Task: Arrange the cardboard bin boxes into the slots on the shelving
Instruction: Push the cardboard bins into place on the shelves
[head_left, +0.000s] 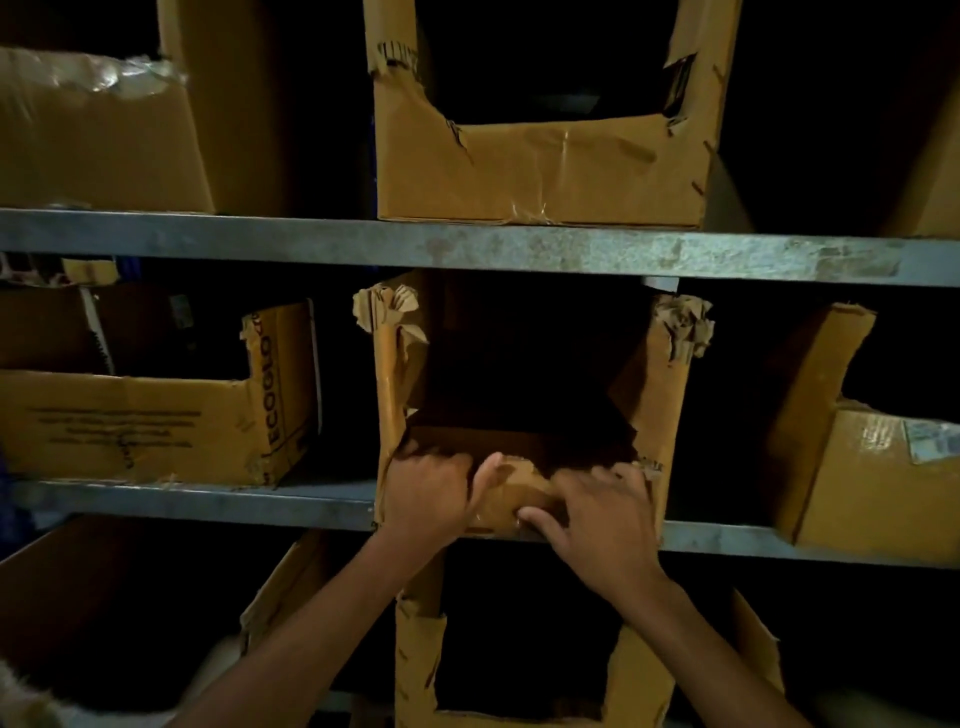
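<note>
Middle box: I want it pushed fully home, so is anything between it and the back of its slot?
Nothing visible does. The left hand and right hand hold the middle box by its front lip, with dark gaps to the left box and right box. Behind it is too dark to judge.

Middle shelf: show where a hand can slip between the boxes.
Two gaps: between the ECOGLO box and the centre box, and between that and the right box. The centre box's front lip is crowded: left hand and right hand grip it.
</note>
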